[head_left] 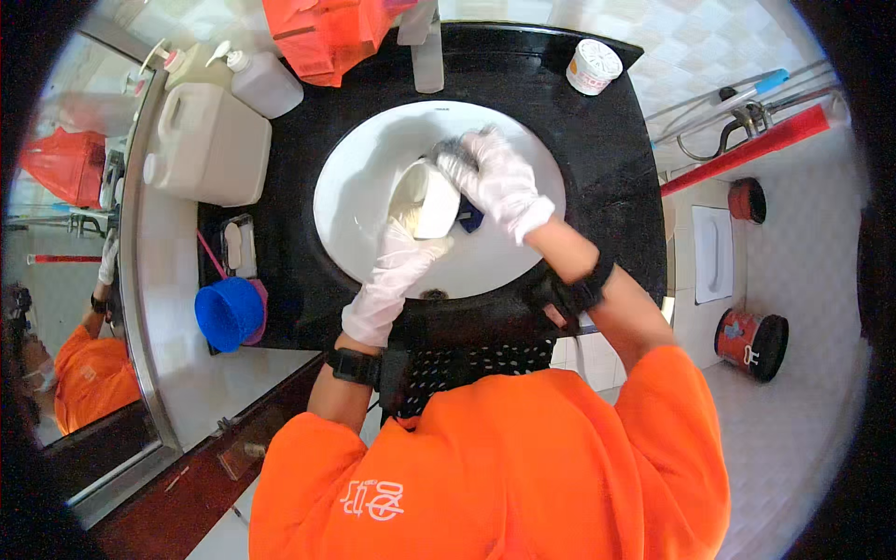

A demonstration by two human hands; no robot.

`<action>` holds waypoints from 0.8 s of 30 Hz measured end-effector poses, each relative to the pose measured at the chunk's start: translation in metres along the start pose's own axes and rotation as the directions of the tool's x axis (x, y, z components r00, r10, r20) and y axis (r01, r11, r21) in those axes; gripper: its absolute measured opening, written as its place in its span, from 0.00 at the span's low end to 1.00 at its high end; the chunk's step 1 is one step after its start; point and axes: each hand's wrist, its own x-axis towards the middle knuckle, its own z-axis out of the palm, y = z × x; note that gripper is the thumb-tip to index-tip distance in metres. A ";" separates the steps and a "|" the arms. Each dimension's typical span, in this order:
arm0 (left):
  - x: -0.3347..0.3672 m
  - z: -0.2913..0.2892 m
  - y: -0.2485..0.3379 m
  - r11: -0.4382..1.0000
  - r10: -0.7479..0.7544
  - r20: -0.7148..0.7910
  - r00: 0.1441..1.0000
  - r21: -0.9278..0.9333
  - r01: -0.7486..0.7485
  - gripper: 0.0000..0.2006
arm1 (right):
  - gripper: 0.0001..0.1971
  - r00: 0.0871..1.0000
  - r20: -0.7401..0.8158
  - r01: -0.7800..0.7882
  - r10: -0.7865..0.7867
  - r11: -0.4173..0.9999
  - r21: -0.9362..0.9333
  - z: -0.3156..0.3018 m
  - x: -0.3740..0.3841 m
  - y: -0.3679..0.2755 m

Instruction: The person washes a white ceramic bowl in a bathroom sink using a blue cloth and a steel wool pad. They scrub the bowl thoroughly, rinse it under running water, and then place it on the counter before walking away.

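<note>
Over the white oval sink (359, 238), my gloved left hand (397, 266) is closed round a white cup-like container (439, 207). The container is tipped on its side, with its opening toward the left. My right hand (504, 177), also gloved, grips a grey scouring pad (455, 161) at the container's upper rim. Its fingertips are partly hidden and slightly blurred. Between the container and my right wrist shows a small dark blue thing (471, 218), whose kind I cannot make out. The glossy black counter (607, 187) surrounds the sink.
A beige jug (219, 145) and a pump bottle (266, 84) stand at the far left, near a mirror (75, 215). A blue cup (229, 313) sits by a soap dish (240, 245). Red plastic bags (327, 42) lie behind the sink; a white tub (594, 67) stands far right.
</note>
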 end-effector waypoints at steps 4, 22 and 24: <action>0.003 -0.001 -0.003 1.000 -0.023 0.005 1.000 -0.002 0.023 0.19 | 0.18 0.993 -0.071 0.089 -0.092 0.995 -0.039 0.000 -0.022 -0.011; 0.005 0.004 0.003 0.998 0.000 0.016 1.000 -0.057 0.001 0.24 | 0.20 0.992 0.046 -0.122 0.119 0.990 0.070 0.006 -0.011 0.005; 0.003 0.002 0.010 0.999 -0.049 0.086 0.995 0.012 0.048 0.25 | 0.20 0.954 0.067 -0.297 0.292 0.951 0.085 -0.001 -0.002 -0.002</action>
